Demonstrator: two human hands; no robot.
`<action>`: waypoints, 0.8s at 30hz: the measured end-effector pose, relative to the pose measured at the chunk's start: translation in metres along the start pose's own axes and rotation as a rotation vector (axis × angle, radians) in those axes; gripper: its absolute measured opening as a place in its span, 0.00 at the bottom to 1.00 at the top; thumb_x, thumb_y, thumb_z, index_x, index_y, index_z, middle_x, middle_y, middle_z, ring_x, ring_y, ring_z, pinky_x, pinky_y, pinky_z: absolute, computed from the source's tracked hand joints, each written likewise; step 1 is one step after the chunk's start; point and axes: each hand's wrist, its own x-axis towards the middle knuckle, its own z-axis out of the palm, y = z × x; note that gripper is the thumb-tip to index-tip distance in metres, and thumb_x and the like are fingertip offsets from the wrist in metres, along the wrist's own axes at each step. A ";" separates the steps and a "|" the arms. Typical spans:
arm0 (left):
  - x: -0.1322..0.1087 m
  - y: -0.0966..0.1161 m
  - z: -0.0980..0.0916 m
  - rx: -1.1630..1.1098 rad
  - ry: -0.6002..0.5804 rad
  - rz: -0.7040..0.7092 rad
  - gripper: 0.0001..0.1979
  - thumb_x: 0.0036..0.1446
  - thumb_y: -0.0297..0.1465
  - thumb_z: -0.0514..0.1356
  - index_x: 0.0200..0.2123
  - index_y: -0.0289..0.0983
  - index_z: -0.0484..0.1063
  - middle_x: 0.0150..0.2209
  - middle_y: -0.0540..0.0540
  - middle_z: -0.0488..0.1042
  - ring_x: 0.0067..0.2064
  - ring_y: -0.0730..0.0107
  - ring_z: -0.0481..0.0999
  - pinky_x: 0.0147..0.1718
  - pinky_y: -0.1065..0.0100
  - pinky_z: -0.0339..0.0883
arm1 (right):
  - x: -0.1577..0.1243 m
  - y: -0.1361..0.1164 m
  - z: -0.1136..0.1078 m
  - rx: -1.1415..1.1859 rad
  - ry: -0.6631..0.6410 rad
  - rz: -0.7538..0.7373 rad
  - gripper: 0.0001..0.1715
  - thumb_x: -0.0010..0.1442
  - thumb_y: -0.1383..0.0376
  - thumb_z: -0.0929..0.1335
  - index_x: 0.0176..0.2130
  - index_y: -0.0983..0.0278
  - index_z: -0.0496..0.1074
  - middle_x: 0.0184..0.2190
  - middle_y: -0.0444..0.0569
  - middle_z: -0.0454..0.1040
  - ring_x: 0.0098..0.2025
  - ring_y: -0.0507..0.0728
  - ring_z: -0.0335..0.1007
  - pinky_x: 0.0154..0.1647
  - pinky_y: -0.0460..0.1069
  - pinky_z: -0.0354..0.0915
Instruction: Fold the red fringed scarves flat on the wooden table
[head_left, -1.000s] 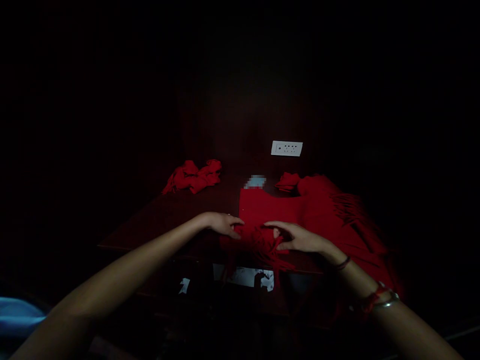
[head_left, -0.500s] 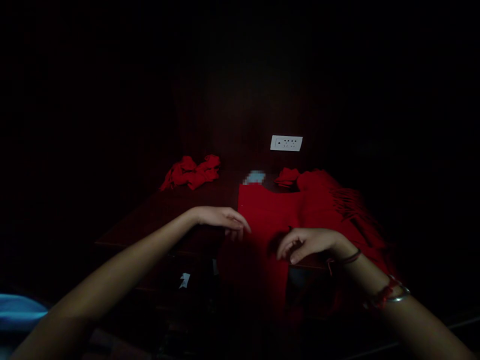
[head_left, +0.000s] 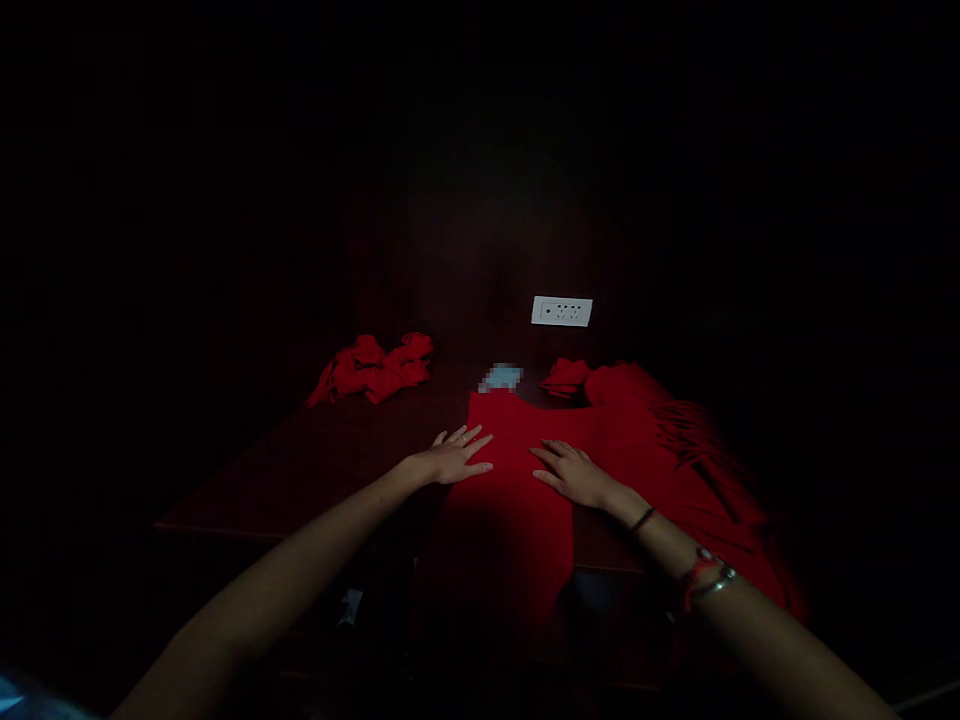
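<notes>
A red scarf point(head_left: 510, 520) lies spread over the dark table and hangs down past its front edge. My left hand point(head_left: 456, 458) rests flat on the scarf's left side, fingers spread. Across from it, my right hand point(head_left: 570, 472) lies with fingers stretched out on the right side of the same cloth. Neither hand grips anything. To the right, a larger heap of red fabric with a fringe point(head_left: 679, 430) adjoins the scarf and spills over the table's edge.
A crumpled red fringed cloth point(head_left: 375, 368) sits at the back left of the table point(head_left: 247, 490). A pale blurred item point(head_left: 501, 377) lies behind the scarf. On the dark wall is a white socket panel point(head_left: 562, 311). A small whitish piece point(head_left: 350, 606) shows below the tabletop.
Both hands have come down from above the scarf onto it, their bent fingers now spread flat. The view has tilted slightly upward.
</notes>
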 end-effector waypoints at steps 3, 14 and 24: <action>0.003 0.000 -0.007 0.002 0.081 0.053 0.38 0.46 0.54 0.44 0.57 0.44 0.36 0.58 0.43 0.27 0.57 0.53 0.29 0.49 0.48 0.33 | 0.006 0.009 -0.014 -0.013 0.089 -0.081 0.26 0.56 0.54 0.54 0.50 0.64 0.60 0.48 0.55 0.60 0.50 0.57 0.54 0.48 0.52 0.51; 0.037 -0.006 -0.002 -0.091 0.116 0.226 0.43 0.46 0.53 0.47 0.57 0.35 0.34 0.58 0.42 0.36 0.58 0.60 0.35 0.53 0.61 0.35 | 0.055 0.057 -0.053 -0.194 -0.008 0.167 0.14 0.53 0.66 0.60 0.37 0.70 0.68 0.35 0.58 0.69 0.38 0.58 0.64 0.41 0.51 0.56; 0.042 -0.020 -0.008 -0.073 0.214 0.007 0.29 0.54 0.45 0.41 0.56 0.39 0.42 0.58 0.45 0.41 0.58 0.64 0.38 0.52 0.56 0.36 | 0.055 0.033 -0.065 0.162 -0.153 -0.089 0.14 0.51 0.62 0.61 0.37 0.67 0.67 0.35 0.50 0.70 0.35 0.55 0.65 0.35 0.46 0.59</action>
